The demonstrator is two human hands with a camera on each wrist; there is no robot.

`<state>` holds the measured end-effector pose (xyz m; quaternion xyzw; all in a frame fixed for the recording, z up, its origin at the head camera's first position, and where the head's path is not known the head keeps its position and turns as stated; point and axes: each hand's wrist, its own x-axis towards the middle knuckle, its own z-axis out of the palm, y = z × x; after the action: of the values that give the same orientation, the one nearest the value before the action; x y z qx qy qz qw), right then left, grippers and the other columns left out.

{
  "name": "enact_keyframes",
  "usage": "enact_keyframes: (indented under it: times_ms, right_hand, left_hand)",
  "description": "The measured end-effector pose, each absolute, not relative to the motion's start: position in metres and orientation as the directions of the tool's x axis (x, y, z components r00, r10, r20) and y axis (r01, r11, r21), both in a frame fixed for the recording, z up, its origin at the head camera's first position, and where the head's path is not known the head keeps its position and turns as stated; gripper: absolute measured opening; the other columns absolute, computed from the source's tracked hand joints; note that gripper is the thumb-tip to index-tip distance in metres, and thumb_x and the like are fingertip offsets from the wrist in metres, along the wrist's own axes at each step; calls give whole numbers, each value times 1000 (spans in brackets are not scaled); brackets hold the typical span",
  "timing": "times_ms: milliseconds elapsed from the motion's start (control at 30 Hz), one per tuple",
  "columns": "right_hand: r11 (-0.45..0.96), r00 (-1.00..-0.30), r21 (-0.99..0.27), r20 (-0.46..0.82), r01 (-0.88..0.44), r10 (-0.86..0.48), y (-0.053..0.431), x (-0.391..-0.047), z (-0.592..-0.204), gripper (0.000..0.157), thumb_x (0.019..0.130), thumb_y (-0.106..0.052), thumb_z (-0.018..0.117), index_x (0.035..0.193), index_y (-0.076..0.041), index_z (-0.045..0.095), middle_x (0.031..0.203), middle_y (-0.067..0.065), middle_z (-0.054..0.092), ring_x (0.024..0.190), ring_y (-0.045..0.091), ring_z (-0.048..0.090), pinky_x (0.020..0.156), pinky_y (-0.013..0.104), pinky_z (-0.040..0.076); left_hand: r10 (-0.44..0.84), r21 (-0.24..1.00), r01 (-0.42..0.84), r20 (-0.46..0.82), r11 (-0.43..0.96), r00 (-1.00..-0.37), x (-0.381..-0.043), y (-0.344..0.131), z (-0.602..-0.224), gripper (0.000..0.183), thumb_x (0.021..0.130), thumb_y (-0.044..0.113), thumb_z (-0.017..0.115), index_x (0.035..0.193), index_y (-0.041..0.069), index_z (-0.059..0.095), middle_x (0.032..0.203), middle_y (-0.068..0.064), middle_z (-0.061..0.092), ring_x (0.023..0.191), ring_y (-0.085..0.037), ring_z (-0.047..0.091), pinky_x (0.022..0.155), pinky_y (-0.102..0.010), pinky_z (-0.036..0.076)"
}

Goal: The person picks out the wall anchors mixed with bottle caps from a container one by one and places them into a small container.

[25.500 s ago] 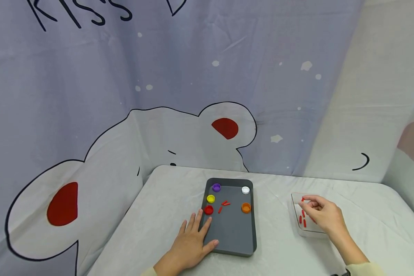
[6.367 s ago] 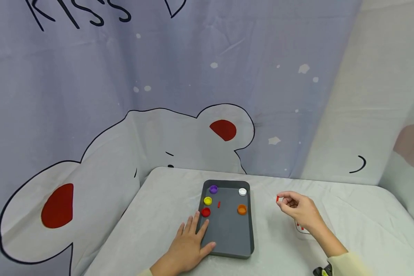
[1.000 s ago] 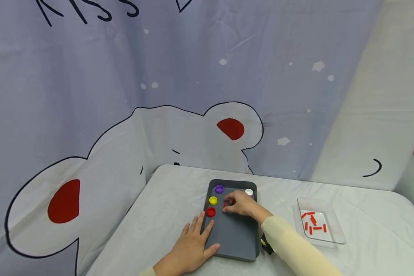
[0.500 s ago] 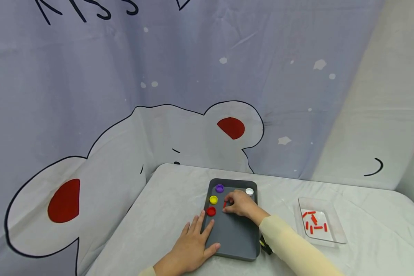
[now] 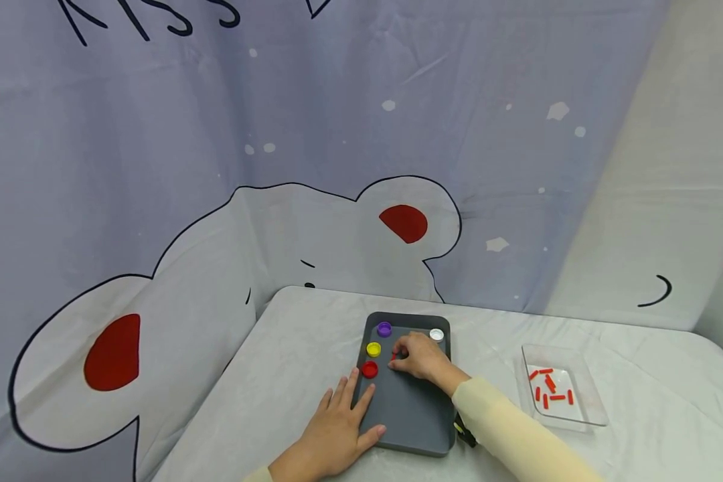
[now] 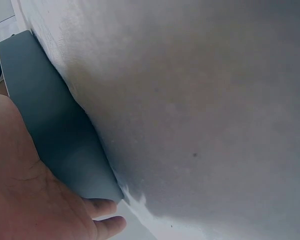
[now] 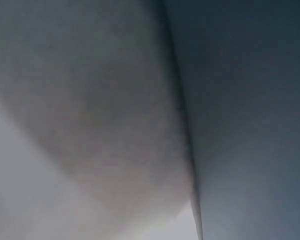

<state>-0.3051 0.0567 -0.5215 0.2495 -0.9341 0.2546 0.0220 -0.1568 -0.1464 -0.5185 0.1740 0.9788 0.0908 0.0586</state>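
Observation:
My left hand (image 5: 335, 428) lies with fingers spread over the left edge of a dark grey tray (image 5: 410, 428); in the left wrist view its fingers are straight beside the tray wall. Over the tray's upper half, my right hand (image 5: 423, 357) pinches a small red stick (image 5: 394, 356) between thumb and fingers, low over the tray floor. Left of it stand a purple cap (image 5: 384, 329), a yellow cap (image 5: 373, 349) and a red cap (image 5: 369, 369). A white cap (image 5: 436, 335) sits behind the right hand, which hides the orange cap.
A clear plastic box (image 5: 592, 395) with several red sticks (image 5: 550, 383) stands right of the tray on the white cloth (image 5: 301, 321). The right forearm's sleeve (image 5: 506, 422) crosses the tray's right edge. A printed curtain (image 5: 337, 100) hangs behind the table.
Since the 6.4-second-old frame, my right hand has moved left from beside the clear box to the tray. Over the last second both hands have stayed nearly still.

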Motion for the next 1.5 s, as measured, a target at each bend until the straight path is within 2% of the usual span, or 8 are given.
enact_keyframes:
  times_ms: [300, 567, 833, 1133, 1500]
  right_hand:
    - [718, -849, -457, 214, -525, -483, 62, -303, -519, 17, 77, -22, 85, 82, -15, 71, 76, -3, 55, 72, 11, 50, 69, 32, 45]
    - [636, -834, -551, 251, -541, -492, 72, -295, -506, 14, 81, -17, 83, 88, -11, 73, 78, -4, 59, 72, 9, 52, 68, 29, 47]
    - [575, -851, -640, 277, -510, -447, 93, -283, -492, 14, 85, -18, 82, 95, -13, 76, 79, -8, 59, 71, 5, 53, 66, 25, 49]
    - [513, -870, -719, 279, -470, -406, 126, -264, -476, 18, 89, -18, 79, 104, -9, 75, 78, -7, 62, 69, 6, 56, 62, 23, 48]
    - [504, -903, -755, 291, -419, -316, 166, -245, -467, 20, 86, -14, 81, 103, -7, 75, 75, -7, 62, 66, 5, 55, 60, 22, 46]
  left_hand:
    - [352, 205, 328, -95, 922, -931, -157, -144, -518, 82, 99, 74, 28, 159, 19, 36, 169, -16, 10, 152, -41, 22, 114, -65, 28]
    - [341, 224, 312, -104, 923, -934, -157, -145, -514, 81, 99, 73, 32, 158, 18, 38, 169, -18, 13, 151, -43, 23, 114, -66, 27]
    - [343, 235, 315, -88, 920, -935, -156, -145, -514, 81, 99, 72, 34, 158, 16, 39, 168, -19, 14, 150, -45, 23, 113, -67, 27]
    - [336, 273, 304, -80, 913, -938, -152, -145, -510, 82, 99, 70, 38, 159, 15, 35, 168, -19, 13, 150, -46, 22, 113, -68, 26]
    - [333, 298, 300, -65, 906, -941, -152, -143, -508, 82, 99, 68, 44, 159, 13, 36, 167, -20, 16, 150, -48, 22, 112, -69, 25]
